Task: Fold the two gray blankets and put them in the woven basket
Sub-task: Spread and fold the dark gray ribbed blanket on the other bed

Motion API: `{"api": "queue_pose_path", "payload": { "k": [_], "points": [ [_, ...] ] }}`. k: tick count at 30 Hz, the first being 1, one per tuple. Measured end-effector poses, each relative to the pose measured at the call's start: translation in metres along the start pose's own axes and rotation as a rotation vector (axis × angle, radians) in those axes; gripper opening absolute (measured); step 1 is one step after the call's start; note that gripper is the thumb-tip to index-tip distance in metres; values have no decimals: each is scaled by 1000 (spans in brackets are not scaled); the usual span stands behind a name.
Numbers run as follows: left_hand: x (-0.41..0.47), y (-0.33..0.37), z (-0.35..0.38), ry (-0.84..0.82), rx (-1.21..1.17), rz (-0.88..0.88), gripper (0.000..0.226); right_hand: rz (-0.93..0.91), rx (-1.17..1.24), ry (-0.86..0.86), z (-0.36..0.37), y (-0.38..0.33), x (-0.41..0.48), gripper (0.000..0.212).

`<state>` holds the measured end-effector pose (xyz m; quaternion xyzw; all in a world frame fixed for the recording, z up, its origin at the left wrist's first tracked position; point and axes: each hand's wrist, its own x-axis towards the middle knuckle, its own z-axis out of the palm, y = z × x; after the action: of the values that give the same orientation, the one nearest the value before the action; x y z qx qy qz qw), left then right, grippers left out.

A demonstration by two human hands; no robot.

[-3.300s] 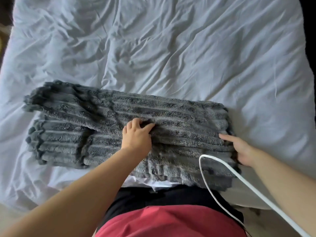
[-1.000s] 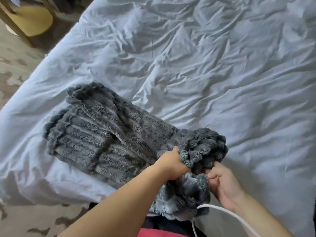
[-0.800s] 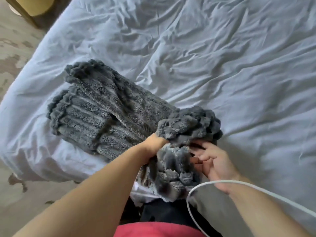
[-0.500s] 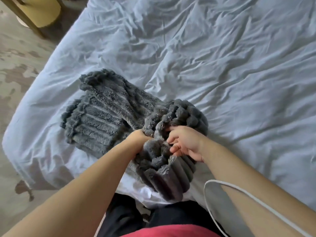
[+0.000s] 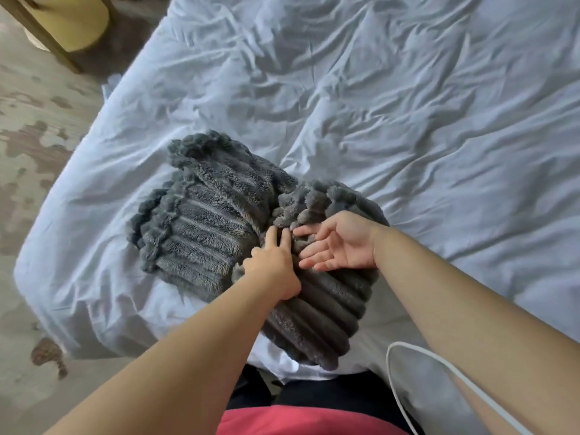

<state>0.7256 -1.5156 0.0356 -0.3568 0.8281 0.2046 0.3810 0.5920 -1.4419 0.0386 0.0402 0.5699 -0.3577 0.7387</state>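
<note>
I am pressing my left hand [image 5: 276, 262], fingers flat, onto the thick grey ribbed plush blanket [image 5: 204, 221] | right hand [image 5: 340, 243] lying spread, palm up, beside it | blanket under both hands on the white bed [image 5: 408, 120] | risk: bulky fold springing open once unpinned

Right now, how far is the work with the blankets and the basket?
Done: one gray ribbed plush blanket lies on the white bed sheet, one end doubled over the rest. In hand: the left hand presses the fold with straight fingers; the right hand lies open against it. Left: the second blanket and the woven basket are not in view, and this blanket is not stowed yet.
</note>
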Motion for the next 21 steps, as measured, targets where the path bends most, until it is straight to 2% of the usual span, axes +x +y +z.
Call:
{"api": "queue_pose_path", "payload": {
  "k": [2, 5, 9, 11, 13, 16, 21],
  "points": [
    [5, 6, 13, 68, 25, 5, 105, -73, 100, 24, -12, 15, -6, 39],
    [16, 16, 16, 101, 41, -18, 99, -148, 283, 233, -25, 46, -10, 32],
    [30, 26, 12, 26, 64, -63, 96, -78, 549, 514, -47, 96, -10, 24],
    [35, 28, 11, 2, 74, -81, 94, -45, 591, 610, -55, 111, -6, 21],
    [41, 26, 9, -24, 61, -70, 91, -61, 597, 598, -59, 119, 0, 21],
    [50, 13, 2, -46, -46, -5, 90, -119, 673, 459, -59, 125, 7, 26],
    [54, -8, -1, -32, -209, 54, 102, -178, 775, 265, -50, 133, 13, 46]
  ]
}}
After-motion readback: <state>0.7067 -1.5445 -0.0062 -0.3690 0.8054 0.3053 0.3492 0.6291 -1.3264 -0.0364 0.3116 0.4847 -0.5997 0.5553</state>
